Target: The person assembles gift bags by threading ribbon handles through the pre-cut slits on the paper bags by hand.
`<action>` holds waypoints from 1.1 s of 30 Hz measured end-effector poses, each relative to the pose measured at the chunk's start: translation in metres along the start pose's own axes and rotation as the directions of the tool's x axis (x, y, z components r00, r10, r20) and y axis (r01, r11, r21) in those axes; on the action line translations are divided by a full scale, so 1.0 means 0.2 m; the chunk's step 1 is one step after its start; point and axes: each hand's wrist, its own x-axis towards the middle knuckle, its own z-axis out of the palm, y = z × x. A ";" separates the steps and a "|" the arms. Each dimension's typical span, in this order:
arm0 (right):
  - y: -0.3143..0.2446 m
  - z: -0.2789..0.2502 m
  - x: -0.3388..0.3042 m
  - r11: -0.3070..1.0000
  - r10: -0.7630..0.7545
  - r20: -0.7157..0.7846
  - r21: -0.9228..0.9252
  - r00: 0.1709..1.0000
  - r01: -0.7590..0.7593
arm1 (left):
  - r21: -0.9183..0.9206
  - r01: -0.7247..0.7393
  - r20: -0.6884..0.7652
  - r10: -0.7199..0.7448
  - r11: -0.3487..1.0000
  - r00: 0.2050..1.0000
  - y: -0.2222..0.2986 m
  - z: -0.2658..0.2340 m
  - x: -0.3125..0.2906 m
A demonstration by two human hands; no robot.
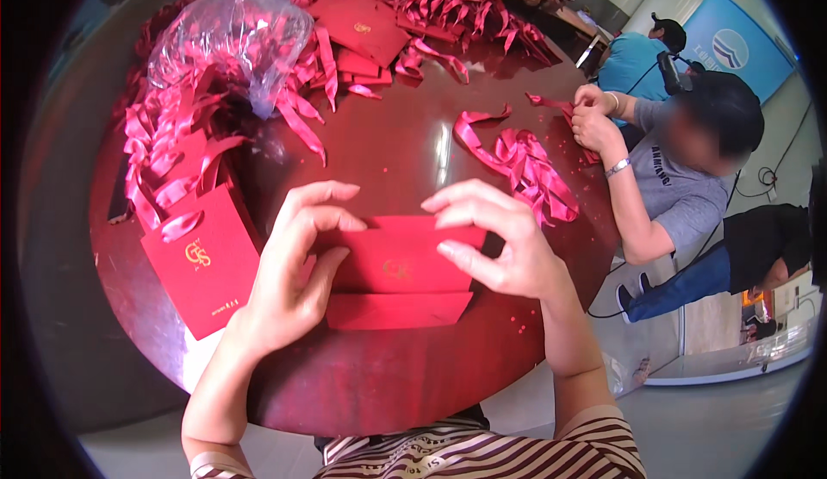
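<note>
On the dark round table (388, 147), at its left edge, we see a finished red paper bag (209, 264) with a gold emblem and a pink ribbon handle, lying beside a heap of ribbons (172, 147) and a clear plastic bag (228, 40). Next to it our left hand (293, 264) grips the left end of a flat red bag (398, 265), thumb curled over its face and fingers spread above. The bag lies folded just before us, with a lower flap showing beneath. Our right hand (500, 242) pinches the bag's upper right edge, fingers bent and close together. We judge the step to be opening or creasing the bag's mouth; the next move calls for a steady pinch on both ends so the paper does not tear. Farther right lie loose pink ribbons (525, 169), and a person in grey (680, 195) works on another ribbon
</note>
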 end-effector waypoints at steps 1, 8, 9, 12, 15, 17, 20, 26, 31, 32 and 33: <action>-0.03 -0.01 0.00 0.998 -0.052 -0.032 -0.031 0.998 0.051 | 0.067 -0.079 -0.016 0.081 0.995 0.997 0.02 0.00 0.00; -0.11 0.00 -0.01 0.916 -0.344 -0.158 -0.274 0.926 0.294 | 0.372 -0.357 -0.035 0.397 0.857 0.917 0.06 0.01 -0.01; -0.10 0.00 -0.01 0.918 -0.331 -0.150 -0.280 0.932 0.281 | 0.433 -0.357 0.008 0.392 0.828 0.920 0.06 0.00 0.00; -0.08 0.00 0.00 0.941 -0.287 -0.183 -0.237 0.940 0.241 | 0.495 -0.354 -0.003 0.409 0.794 0.912 0.03 0.01 0.01; -0.08 0.00 -0.01 0.955 -0.223 -0.191 -0.237 0.956 0.176 | 0.675 -0.391 0.003 0.528 0.625 0.849 0.04 0.01 0.02; -0.08 -0.01 -0.01 0.968 -0.134 -0.188 -0.234 0.973 0.088 | 0.721 -0.396 -0.013 0.583 0.568 0.813 0.02 0.03 0.01; -0.05 -0.02 0.00 0.975 -0.087 -0.198 -0.219 0.976 0.042 | 0.790 -0.361 0.012 0.575 0.496 0.818 0.03 0.03 0.03; -0.04 -0.05 -0.02 0.971 -0.075 -0.207 -0.240 0.975 0.024 | 0.749 -0.492 0.171 0.588 0.444 0.790 0.10 0.03 0.09; -0.02 -0.03 -0.02 0.976 -0.084 -0.245 -0.215 0.966 0.030 | 0.652 -0.506 0.169 0.543 0.565 0.823 0.14 0.03 0.09; -0.02 -0.03 -0.02 0.980 -0.074 -0.253 -0.196 0.965 0.024 | 0.643 -0.519 0.192 0.538 0.563 0.821 0.14 0.04 0.09; -0.03 -0.03 -0.02 0.983 -0.068 -0.249 -0.185 0.966 0.021 | 0.623 -0.498 0.169 0.518 0.603 0.838 0.15 0.04 0.09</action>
